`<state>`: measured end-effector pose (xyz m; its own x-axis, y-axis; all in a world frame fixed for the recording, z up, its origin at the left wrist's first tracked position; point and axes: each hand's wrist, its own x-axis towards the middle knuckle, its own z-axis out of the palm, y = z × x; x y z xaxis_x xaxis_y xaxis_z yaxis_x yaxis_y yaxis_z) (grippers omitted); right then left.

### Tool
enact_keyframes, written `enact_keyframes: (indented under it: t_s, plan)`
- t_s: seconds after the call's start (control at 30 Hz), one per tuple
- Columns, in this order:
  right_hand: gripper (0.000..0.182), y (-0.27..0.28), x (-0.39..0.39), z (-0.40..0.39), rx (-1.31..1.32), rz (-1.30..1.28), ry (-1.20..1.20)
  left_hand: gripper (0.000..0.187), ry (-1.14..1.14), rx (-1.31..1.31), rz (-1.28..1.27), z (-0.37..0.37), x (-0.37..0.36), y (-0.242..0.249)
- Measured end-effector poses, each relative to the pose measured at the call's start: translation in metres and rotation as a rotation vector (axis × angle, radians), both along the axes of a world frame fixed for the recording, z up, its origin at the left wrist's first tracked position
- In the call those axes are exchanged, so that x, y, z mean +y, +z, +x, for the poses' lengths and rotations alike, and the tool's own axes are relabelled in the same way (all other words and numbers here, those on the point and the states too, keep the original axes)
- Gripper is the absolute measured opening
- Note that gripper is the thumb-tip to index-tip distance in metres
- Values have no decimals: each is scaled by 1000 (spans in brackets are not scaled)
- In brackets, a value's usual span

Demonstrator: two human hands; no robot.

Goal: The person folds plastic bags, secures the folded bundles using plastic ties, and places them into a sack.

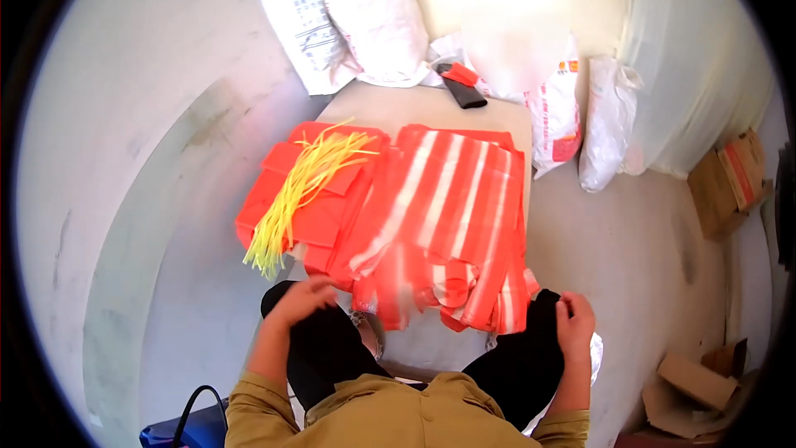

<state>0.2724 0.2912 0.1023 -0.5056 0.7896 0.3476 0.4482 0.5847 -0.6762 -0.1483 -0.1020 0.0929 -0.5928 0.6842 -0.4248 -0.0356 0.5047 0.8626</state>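
Observation:
Red-and-white striped fabric or plastic sheets [448, 199] lie in a pile on a low surface [381, 101], their near end crumpled. Folded plain red pieces [274, 176] rest to the left, with a bundle of yellow strips [303, 191] lying across them. My left hand [305, 300] is over my left knee, just below the red pieces, with its fingers apart and nothing in it. Beside my right knee, to the right of the striped pile's near corner, is my right hand [575, 315], its fingers curled; whether it holds something small cannot be made out.
White sacks [373, 17] stand behind the surface, with a black and red item [463, 87] near them. More white bags [609, 120] are at the back right. Cardboard boxes [730, 187] stand at the right, opened cardboard [692, 390] below. A blue object [186, 429] is at lower left.

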Motion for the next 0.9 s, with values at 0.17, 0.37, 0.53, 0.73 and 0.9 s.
enact_keyframes:
  t_s: [0.17, 0.37, 0.53, 0.73, 0.9]
  plan:
    - [17, -10, -4, -12, -197, 180, 19, 33, 289, 976, -381, -21, -62, -27]
    - [14, -21, -1, -17, -216, 233, 46, 36, 345, 792, -494, -32, -86, -42]
    - [14, -21, -1, -23, -250, 252, 51, 38, 393, 738, -519, -39, -94, -54]
    - [30, -26, 15, -27, -383, 188, 111, 37, 417, 796, -483, -35, -83, -53]
    - [45, 4, -1, -54, -578, 220, 100, 38, 383, 819, -308, -20, -59, -34]
